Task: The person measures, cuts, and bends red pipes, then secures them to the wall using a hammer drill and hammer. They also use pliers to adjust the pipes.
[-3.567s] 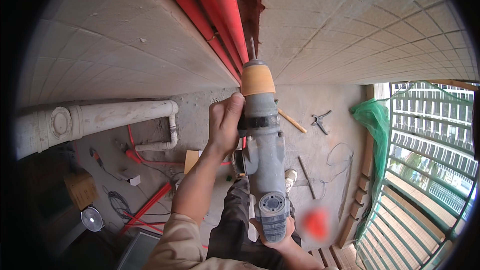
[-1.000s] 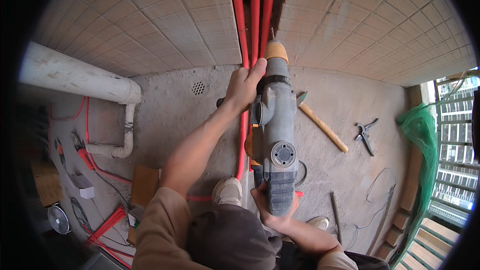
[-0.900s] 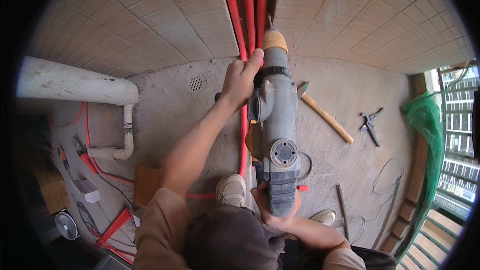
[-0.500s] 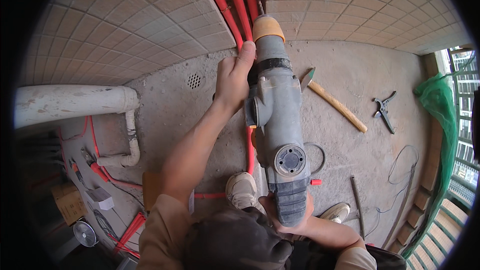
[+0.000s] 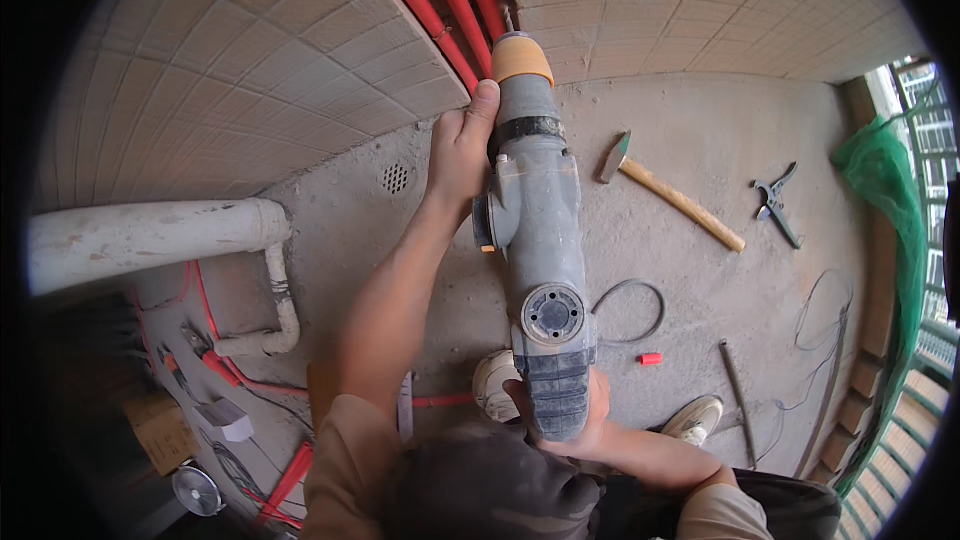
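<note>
A large grey rotary hammer drill with a yellow collar points away from me. Its thin bit reaches the right edge of a gap in the tiled wall; whether the tip touches anything, I cannot tell. My left hand is closed at the drill's left side near the front, thumb up along the barrel; what its fingers wrap is mostly hidden. At the rear, my right hand grips the drill's handle, partly covered by the dark ribbed housing. Three red pipes run up inside the gap, just left of the bit.
On the concrete floor to the right lie a hammer, a pipe cutter, a metal rod and a short red piece. A white drainpipe is at left, above a small fan. Green netting hangs at right.
The drill and both hands sit slightly further left and higher in the picture, and the surroundings have shifted with the view. Both hands keep their hold on the drill.
</note>
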The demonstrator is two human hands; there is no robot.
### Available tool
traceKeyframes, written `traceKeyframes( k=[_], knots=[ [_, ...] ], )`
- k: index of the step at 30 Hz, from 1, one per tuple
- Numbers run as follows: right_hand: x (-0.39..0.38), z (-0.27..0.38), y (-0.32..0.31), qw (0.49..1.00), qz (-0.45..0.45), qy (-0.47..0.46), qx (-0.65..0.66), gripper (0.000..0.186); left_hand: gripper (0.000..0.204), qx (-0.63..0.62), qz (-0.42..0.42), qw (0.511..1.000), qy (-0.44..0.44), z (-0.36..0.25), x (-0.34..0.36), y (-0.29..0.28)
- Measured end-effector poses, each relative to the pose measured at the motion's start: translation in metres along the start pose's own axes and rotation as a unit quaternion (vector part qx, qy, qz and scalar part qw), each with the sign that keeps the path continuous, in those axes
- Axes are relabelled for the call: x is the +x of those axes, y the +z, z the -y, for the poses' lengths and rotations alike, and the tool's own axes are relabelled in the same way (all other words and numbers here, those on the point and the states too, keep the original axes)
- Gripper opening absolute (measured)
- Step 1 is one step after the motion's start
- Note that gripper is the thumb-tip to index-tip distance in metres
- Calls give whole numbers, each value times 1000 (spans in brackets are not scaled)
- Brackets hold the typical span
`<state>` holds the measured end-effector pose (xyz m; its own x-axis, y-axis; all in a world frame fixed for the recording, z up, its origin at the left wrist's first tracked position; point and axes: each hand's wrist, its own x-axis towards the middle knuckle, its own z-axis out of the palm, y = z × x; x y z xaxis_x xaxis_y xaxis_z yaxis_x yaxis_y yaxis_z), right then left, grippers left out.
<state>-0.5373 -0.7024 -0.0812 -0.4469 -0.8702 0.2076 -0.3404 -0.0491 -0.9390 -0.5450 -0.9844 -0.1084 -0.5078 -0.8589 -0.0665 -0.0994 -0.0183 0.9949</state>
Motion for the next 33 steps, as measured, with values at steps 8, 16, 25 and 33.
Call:
traceKeyframes(
  k=[8, 16, 25, 33],
  knots=[
    [3, 2, 8, 997, -33, -18, 62, 30, 63, -19, 1, 1000, -6, -6, 3, -4],
    [16, 0, -13, 999, -8, -17, -37, 21, 66, -9, -34, 998, -44, 7, 11, -2],
    [20, 0, -21, 993, 6, -28, -118, 20, 67, -47, -31, 998, -37, 15, 15, 3],
    [36, -2, -30, 993, 17, -15, -112, 28, 73, -41, -81, 996, -27, 14, 34, 14]
  ],
)
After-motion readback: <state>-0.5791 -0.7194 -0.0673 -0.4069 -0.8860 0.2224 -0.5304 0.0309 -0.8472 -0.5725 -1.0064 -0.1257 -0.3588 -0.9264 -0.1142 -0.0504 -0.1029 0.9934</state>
